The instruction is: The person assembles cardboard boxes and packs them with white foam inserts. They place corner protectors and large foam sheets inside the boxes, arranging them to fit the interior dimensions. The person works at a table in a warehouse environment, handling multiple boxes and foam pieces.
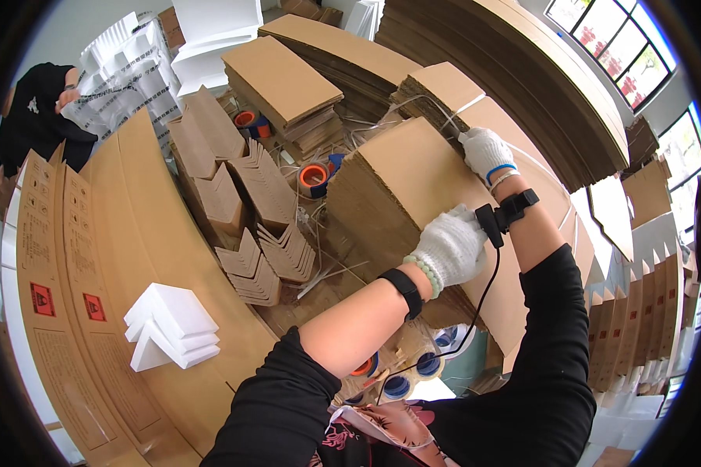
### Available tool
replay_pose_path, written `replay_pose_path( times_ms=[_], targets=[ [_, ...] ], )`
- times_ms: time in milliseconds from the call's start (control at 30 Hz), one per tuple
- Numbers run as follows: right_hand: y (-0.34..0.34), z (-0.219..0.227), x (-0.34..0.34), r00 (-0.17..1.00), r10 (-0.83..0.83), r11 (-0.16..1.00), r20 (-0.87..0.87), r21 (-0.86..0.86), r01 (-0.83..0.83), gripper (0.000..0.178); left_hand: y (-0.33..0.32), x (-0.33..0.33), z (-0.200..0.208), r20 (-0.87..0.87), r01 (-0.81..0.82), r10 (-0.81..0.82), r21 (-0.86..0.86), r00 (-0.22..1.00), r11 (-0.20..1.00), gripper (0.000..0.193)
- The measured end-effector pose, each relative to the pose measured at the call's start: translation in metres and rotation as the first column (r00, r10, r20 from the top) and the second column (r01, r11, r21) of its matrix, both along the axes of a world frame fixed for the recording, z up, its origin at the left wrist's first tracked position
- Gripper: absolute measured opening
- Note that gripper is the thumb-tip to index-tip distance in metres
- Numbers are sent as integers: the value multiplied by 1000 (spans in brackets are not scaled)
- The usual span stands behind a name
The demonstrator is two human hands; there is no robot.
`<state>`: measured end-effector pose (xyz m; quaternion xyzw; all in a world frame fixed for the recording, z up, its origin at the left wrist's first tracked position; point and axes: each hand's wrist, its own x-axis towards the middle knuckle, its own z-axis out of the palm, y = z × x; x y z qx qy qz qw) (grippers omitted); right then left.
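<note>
The left hand (452, 245), loosely curled, is at the cardboard stack's (405, 179) near edge; the right hand (487, 153), fingers bent, at its far side. Whether either grips anything, I cannot tell. Left of the stack: orange tape roll (314, 166), then cardboard angles (266, 183).

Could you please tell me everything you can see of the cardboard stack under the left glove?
The cardboard stack is a thick block of plain brown sheets lying flat on a brown tabletop. Its top looks smooth; its left side shows many thin edges. The gloved left hand appears to rest on top; the gloved right hand is by its far edge, contact unclear.
</note>
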<state>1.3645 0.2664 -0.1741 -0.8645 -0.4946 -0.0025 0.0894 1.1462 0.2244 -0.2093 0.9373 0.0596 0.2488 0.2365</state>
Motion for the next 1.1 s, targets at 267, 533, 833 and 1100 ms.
replay_pose_path(
  times_ms=[267,533,833,1100],
  targets=[
    [20,20,-25,336,-126,882,-933,50,469,21,-1,0,-5,150,-95,86,48,985,994,27],
    [7,16,-10,66,140,891,-988,155,426,15,1,1,-4,272,-52,39,43,961,998,19],
    [-185,137,-209,324,118,960,-939,191,203,12,5,10,-22,182,-144,110,187,977,972,14],
    [-335,-47,-252,-167,-284,877,-944,-327,353,22,29,-15,38,-266,85,-61,79,962,993,36]
  ],
)
